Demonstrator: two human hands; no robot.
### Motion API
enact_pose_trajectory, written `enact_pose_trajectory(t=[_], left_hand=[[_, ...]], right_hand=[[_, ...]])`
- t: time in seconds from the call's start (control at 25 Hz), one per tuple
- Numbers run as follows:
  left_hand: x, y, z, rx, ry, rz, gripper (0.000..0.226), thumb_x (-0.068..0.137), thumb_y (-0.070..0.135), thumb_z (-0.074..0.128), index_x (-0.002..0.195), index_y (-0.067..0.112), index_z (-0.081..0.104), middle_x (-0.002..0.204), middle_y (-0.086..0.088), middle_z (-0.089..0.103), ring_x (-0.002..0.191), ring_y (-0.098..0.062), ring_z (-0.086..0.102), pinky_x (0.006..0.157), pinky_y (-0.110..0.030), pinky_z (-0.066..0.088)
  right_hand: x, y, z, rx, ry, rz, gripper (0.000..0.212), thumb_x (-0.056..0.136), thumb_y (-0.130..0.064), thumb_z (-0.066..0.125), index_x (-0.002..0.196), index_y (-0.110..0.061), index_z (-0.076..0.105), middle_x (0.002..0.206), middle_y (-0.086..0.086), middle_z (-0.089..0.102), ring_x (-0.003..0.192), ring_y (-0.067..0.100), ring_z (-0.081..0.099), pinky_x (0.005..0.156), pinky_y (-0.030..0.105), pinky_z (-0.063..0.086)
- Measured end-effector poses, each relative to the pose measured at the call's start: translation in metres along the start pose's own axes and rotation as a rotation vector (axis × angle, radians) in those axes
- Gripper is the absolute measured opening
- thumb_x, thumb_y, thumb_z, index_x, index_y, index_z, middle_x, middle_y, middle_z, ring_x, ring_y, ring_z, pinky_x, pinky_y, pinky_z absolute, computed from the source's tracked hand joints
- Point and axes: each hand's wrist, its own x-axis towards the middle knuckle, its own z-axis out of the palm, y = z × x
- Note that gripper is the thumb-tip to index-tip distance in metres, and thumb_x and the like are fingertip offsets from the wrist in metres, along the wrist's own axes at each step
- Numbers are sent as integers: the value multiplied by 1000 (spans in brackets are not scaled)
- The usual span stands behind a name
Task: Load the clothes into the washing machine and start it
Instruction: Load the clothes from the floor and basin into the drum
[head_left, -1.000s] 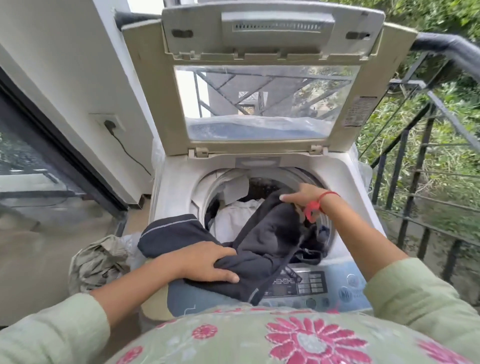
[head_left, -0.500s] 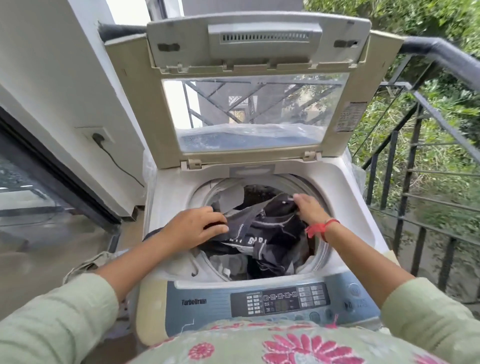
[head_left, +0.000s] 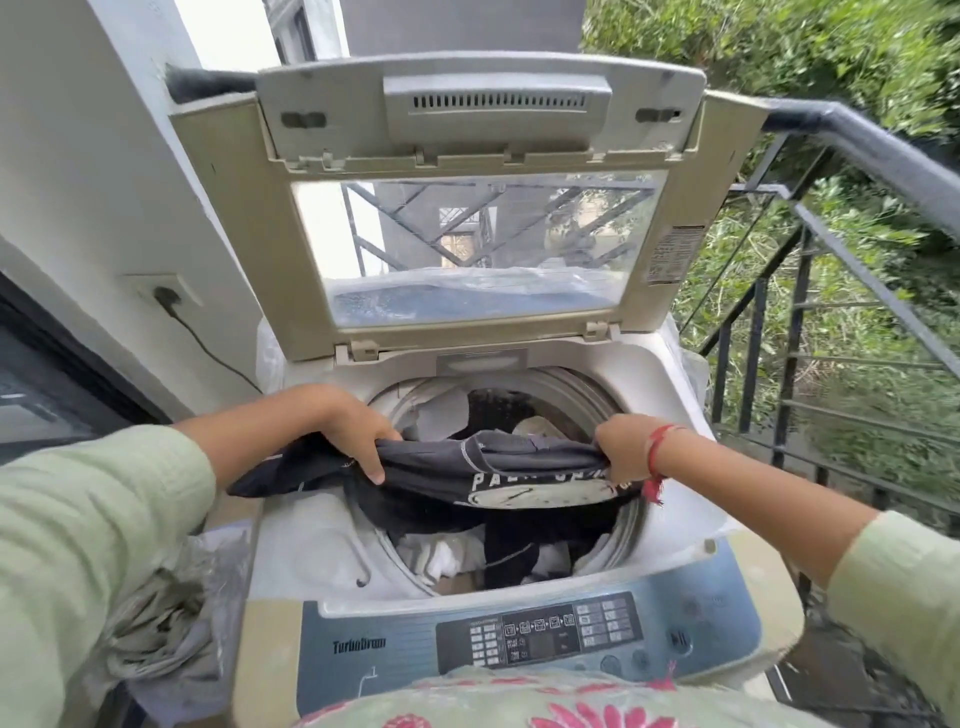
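Note:
A top-loading washing machine (head_left: 332, 551) stands in front of me with its lid (head_left: 467, 208) raised. A dark T-shirt with white print (head_left: 519, 467) is stretched across the drum opening. My left hand (head_left: 358, 431) grips its left end at the drum's left rim, and my right hand (head_left: 621, 447), with a red thread on the wrist, grips its right end. White and dark clothes (head_left: 467, 551) lie in the drum below. The control panel (head_left: 540, 636) runs along the machine's front edge.
A grey-green bundle of cloth (head_left: 166, 623) sits low at the machine's left. A plug and cable (head_left: 171, 301) hang on the white wall to the left. A black metal railing (head_left: 831, 291) with greenery behind it borders the right side.
Both hands have lifted and pulled apart, stretching the dark T-shirt across the drum opening. A second ago it hung over the machine's front left corner.

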Motion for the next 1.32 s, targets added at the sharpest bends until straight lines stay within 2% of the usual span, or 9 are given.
enact_pose_trajectory(t=[0.24, 0.44, 0.56, 0.68, 0.76, 0.88, 1.04, 1.24, 1.32], left_hand=[[-30, 29, -66, -193, 1281, 5, 41, 84, 3, 41, 121, 21, 50, 116, -10, 47, 103, -31, 51, 81, -42, 44], [-77, 48, -55, 290, 1983, 148, 55, 69, 0, 51, 118, 23, 56, 110, -6, 51, 92, -30, 47, 73, -45, 43], [-17, 35, 17, 391, 1738, 157, 51, 66, 7, 58, 114, 22, 64, 114, -5, 56, 105, -28, 47, 89, -42, 35], [52, 28, 97, 486, 1005, 109, 45, 61, 10, 66, 104, 25, 65, 111, -4, 60, 118, -25, 52, 109, -51, 26], [79, 25, 121, 410, 571, 48, 41, 79, 10, 49, 117, 23, 55, 122, -4, 51, 127, -23, 41, 115, -50, 10], [102, 30, 126, 366, 372, -48, 40, 89, 25, 46, 127, 17, 46, 128, -9, 48, 125, -28, 41, 113, -51, 13], [122, 45, 126, 411, 524, -152, 55, 83, 46, 57, 128, 15, 45, 134, -12, 38, 127, -32, 34, 109, -55, 15], [140, 61, 145, -157, -128, -243, 100, 48, 84, 64, 126, 23, 57, 135, 3, 52, 124, -20, 47, 100, -33, 34], [147, 60, 146, -296, -119, -112, 98, 34, 89, 64, 113, 30, 66, 125, 5, 57, 123, -17, 46, 95, -31, 33]], right_hand=[[-11, 56, -67, 417, 917, 357, 22, 80, -5, 56, 98, -13, 66, 100, 11, 55, 89, 32, 58, 66, 33, 45], [-52, 60, -79, 531, 1518, 201, 25, 80, -13, 58, 102, -18, 68, 108, 3, 64, 93, 26, 61, 81, 45, 48], [-47, 25, -23, 306, 1202, -80, 33, 71, -9, 65, 103, -18, 70, 113, 3, 65, 98, 28, 58, 83, 43, 48], [-26, -13, 40, 251, 306, -189, 29, 77, -20, 61, 106, -21, 63, 114, 2, 62, 105, 28, 57, 84, 34, 46], [-5, -30, 67, 337, -42, -165, 27, 82, -30, 62, 106, -18, 61, 111, 6, 64, 106, 27, 58, 82, 30, 44], [22, -47, 78, 387, -184, -99, 40, 83, -36, 64, 119, -16, 58, 119, 7, 62, 112, 26, 56, 89, 29, 43], [45, -66, 90, 287, -428, -18, 60, 83, -55, 56, 127, -14, 52, 129, 5, 57, 118, 26, 54, 98, 36, 40], [54, -76, 108, 293, -554, -64, 67, 87, -64, 42, 115, -8, 64, 118, 10, 63, 110, 29, 58, 97, 39, 44], [53, -77, 110, 320, -472, -93, 53, 92, -51, 45, 120, -8, 61, 124, 12, 60, 114, 29, 56, 97, 36, 43]])
